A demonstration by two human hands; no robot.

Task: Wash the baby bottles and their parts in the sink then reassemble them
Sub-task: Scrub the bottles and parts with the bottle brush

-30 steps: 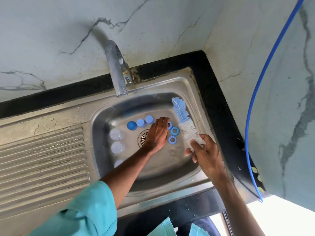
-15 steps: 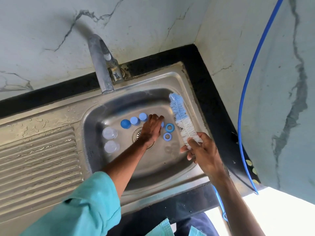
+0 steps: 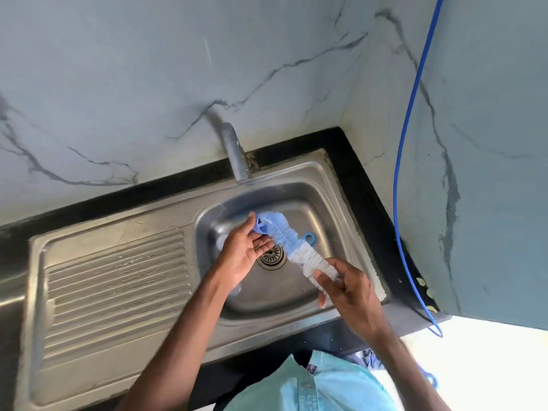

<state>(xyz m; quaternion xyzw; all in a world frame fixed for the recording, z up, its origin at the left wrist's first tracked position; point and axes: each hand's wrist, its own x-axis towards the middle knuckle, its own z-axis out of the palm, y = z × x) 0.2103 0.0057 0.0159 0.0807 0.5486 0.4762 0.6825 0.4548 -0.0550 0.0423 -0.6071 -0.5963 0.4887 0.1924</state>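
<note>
So the left hand (image 3: 246,252) is pinching a blue screw ring (image 3: 259,227) between thumb and fingers, with the rest of the fingers hanging fairly loose, and it's holding that ring up over the sink (image 3: 284,296) just below the tap (image 3: 236,157). The right hand (image 3: 347,289) is wrapping around the base of the bottle brush (image 3: 292,243), with the blue bristle end pushing against the ring. A second blue ring (image 3: 310,238) is lying in the basin just past the bristles, and something pale and round is peeking out beside the left wrist, but I can't tell what. My worry: that's a light, probably wet pinch on a small slick part, so a hard shove of the brush is likely going to pop it loose toward the drain (image 3: 271,258). The strainer looks fine enough to catch it, though. Also, stiff bristles flicking back are going to be spraying the wall. I can't tell if any water is running.
</note>
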